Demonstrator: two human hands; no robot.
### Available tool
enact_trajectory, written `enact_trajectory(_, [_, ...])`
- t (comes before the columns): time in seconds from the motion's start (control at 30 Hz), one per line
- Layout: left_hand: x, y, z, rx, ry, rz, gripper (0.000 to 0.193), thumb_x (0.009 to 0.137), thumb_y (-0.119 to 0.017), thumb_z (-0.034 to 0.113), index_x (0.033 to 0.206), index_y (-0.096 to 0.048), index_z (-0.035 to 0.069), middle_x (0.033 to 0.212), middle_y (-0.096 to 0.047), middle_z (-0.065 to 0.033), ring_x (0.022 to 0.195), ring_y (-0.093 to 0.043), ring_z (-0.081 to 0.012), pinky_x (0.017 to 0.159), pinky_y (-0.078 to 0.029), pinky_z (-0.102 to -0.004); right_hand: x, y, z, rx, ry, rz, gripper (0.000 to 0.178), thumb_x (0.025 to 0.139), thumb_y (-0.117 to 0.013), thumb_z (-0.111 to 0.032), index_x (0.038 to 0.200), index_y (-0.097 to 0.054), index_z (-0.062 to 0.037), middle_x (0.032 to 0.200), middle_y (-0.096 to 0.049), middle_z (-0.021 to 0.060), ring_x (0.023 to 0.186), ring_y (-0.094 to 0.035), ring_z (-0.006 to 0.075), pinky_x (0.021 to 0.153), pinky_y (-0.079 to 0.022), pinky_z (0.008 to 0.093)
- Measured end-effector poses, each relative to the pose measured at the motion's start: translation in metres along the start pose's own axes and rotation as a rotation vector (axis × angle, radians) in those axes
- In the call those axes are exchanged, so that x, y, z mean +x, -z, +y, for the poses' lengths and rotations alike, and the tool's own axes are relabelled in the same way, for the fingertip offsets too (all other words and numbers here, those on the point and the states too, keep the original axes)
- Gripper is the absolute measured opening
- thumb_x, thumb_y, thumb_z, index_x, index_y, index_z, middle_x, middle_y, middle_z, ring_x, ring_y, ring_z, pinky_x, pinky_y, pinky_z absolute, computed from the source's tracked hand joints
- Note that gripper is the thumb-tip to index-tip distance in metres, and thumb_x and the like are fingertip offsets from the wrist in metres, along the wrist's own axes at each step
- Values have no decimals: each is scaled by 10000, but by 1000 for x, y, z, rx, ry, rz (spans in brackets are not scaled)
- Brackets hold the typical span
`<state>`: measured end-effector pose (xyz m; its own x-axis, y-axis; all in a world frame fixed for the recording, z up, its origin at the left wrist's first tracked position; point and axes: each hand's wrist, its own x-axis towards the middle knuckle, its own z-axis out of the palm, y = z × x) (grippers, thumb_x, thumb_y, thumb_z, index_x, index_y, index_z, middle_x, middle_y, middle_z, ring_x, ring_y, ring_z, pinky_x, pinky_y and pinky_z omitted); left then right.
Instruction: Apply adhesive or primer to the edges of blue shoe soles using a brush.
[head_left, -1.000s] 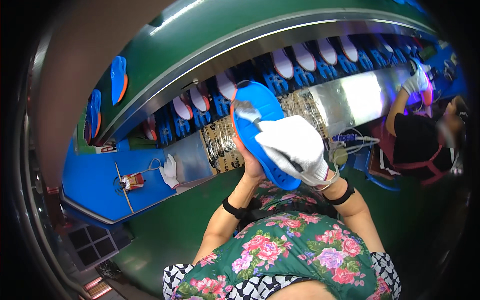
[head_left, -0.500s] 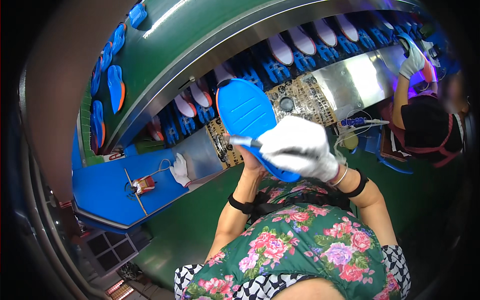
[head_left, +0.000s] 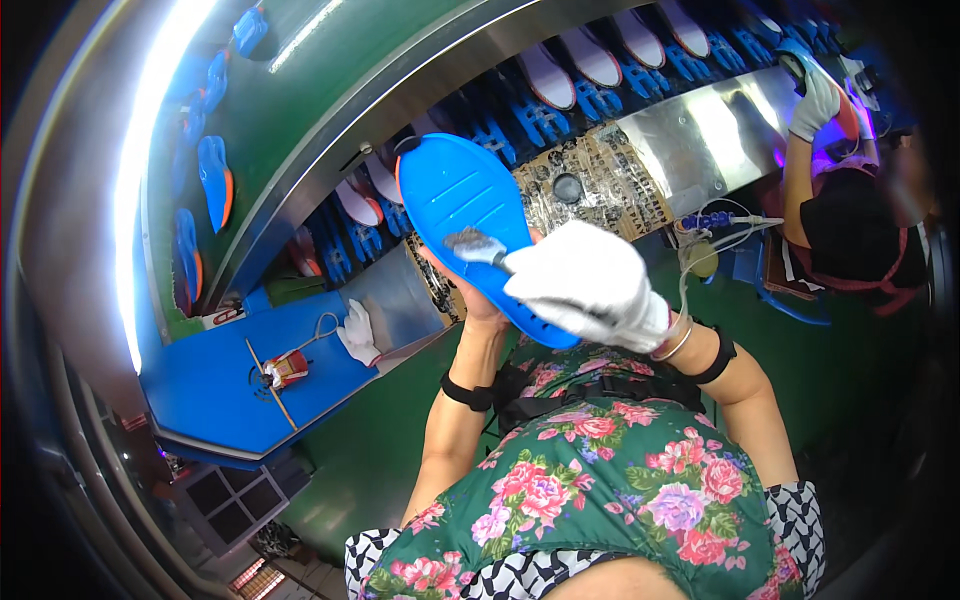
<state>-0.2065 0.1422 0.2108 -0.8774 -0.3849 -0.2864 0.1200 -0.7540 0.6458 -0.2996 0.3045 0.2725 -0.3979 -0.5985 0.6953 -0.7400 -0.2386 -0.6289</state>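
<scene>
A large blue shoe sole (head_left: 465, 195) is tilted up in front of me, its broad end pointing away. My bare left hand (head_left: 484, 303) grips it from below and behind, most of the fingers hidden by the sole. In a white knitted glove, my right hand (head_left: 590, 288) is closed round a small brush (head_left: 482, 249). The brush's dark bristles lie over the middle of the sole's face; whether they touch it I cannot tell.
Blue racks holding white-bottomed shoe parts (head_left: 592, 58) run along the back. More blue-and-orange soles (head_left: 215, 185) lie on the green surface at left. A spare white glove (head_left: 358, 333) rests near a blue table (head_left: 210, 385). Another person's gloved hand (head_left: 818, 105) works at right.
The sole and my left hand have shifted up and to the left. The brush has gone from the sole's left edge onto the middle of its face.
</scene>
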Motion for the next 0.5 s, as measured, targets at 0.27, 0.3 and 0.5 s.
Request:
enact_trajectory(0.27, [16,-8,7,-96,16,-234,1233,644,-320,1073,1110,-574,-40,916,-661,-191,867,-693,-316,790,-598,-435,-4,6,2,163,-190,102,244,811,-819,-100,1053,-790,-115,1017,-775,80,895,-733,247,790,-576,354])
enact_trajectory(0.3, [18,-10,7,-209,30,-345,1232,627,-333,1079,1061,-594,-44,911,-656,-190,857,-682,-317,791,-585,-438,-5,4,-2,39,-85,85,267,811,-820,-107,1075,-790,-125,1026,-769,77,891,-730,251,789,-576,355])
enact_trajectory(0.5, [35,4,2,-225,-4,-425,1291,551,-395,1087,1112,-580,-60,933,-671,-199,825,-666,-364,853,-514,-520,-13,2,-1,503,-391,195,172,749,-846,-17,893,-777,-83,904,-765,78,785,-726,228,726,-573,352])
